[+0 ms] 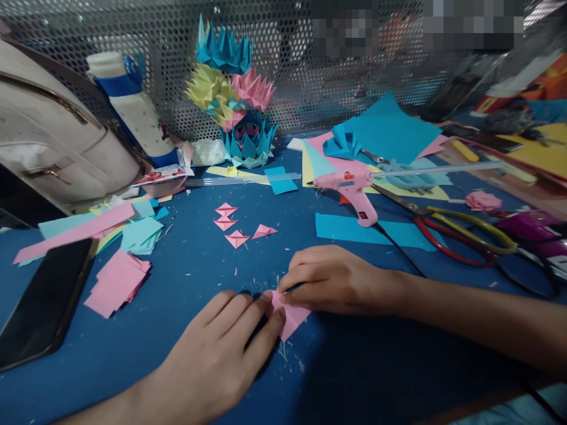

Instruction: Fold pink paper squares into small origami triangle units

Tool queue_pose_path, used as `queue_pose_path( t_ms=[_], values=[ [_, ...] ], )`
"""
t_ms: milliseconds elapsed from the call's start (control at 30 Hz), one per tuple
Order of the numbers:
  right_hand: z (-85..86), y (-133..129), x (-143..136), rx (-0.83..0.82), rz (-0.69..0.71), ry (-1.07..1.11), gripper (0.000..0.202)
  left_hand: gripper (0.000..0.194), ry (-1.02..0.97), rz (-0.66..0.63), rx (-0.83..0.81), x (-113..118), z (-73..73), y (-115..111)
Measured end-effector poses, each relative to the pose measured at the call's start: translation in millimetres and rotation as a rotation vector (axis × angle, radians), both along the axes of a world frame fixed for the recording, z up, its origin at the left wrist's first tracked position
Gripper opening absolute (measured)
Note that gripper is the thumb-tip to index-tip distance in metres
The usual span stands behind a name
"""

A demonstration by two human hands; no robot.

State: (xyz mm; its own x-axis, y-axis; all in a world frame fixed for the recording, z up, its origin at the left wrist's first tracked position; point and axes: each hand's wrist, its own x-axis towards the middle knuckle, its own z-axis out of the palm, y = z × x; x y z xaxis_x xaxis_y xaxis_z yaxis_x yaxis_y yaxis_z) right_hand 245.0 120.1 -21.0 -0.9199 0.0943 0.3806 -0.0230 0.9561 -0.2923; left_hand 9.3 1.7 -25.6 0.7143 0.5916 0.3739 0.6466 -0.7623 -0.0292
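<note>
A small pink paper square point(293, 319) lies on the blue table between my hands, with a crease across it. My left hand point(225, 342) pinches its left corner between thumb and fingers. At its upper edge, the fingertips of my right hand point(334, 277) press together on the paper. Part of the sheet is hidden under the fingers. Beyond my hands lie several small folded pink paper pieces point(237, 238). A stack of pink paper squares point(117, 282) is to the left of my left hand.
A pink glue gun point(354, 188) rests on blue paper strips point(398, 233), its cord running past my right hand. Red-and-yellow-handled scissors point(465, 233) lie right. Left are a phone point(48, 301), a bag point(57, 124) and a bottle point(135, 112). Folded paper flowers point(248, 139) stand at the back.
</note>
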Motion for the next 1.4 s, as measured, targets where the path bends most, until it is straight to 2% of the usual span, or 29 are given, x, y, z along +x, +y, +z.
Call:
queue_pose_path(
  t_ms=[267,433,600,667,767,833,900,1000,1100,1200,1300,1367,1400],
  values=[
    [4.7,1.7,-0.1,-0.013,0.013,-0.035,0.02,0.04,0.012,0.03,-0.095,0.5,-1.5,0.1],
    [1.9,-2.9,-1.5,0.028,-0.091,-0.048,0.019,0.041,-0.036,0.05,-0.129,1.2,-0.2,0.5],
    [2.2,-6.6,-6.2,0.055,-0.168,-0.131,0.028,0.042,-0.03,0.035,-0.166,0.9,1.2,1.1],
    [9.3,-5.2,-5.5,0.095,-0.141,-0.17,0.031,0.042,-0.035,0.031,-0.171,0.4,1.5,0.4],
    [27.6,-0.4,1.1,0.148,-0.019,-0.309,0.031,0.042,-0.033,0.025,-0.187,-0.6,1.6,-0.4],
    [39.9,2.6,7.6,0.135,0.036,-0.422,0.029,0.042,-0.03,0.019,-0.217,-1.5,1.5,-0.3],
    [46.2,4.3,12.7,0.103,0.031,-0.483,0.027,0.043,-0.043,0.016,-0.245,-2.4,1.6,1.0],
    [37.7,5.3,13.1,0.011,0.015,-0.409,0.028,0.041,-0.122,-0.008,-0.288,-2.7,3.7,5.7],
    [16.6,6.0,5.3,-0.157,-0.087,-0.162,0.034,0.031,-0.274,-0.007,-0.4,0.3,8.0,14.2],
    [3.7,4.3,-3.0,-0.26,-0.188,-0.159,0.023,0.018,-0.37,0.065,-0.524,6.2,11.0,25.0],
    [5.5,-1.9,-5.8,-0.287,-0.262,-0.19,0.016,0.008,-0.394,0.132,-0.56,10.9,10.2,33.8],
    [9.7,-7.2,-5.6,-0.296,-0.291,-0.196,0.019,0.003,-0.395,0.155,-0.566,12.4,8.6,36.9],
    [11.4,-9.7,-5.4,-0.293,-0.297,-0.197,0.021,0.007,-0.395,0.163,-0.569,12.8,7.9,37.6]
  ],
)
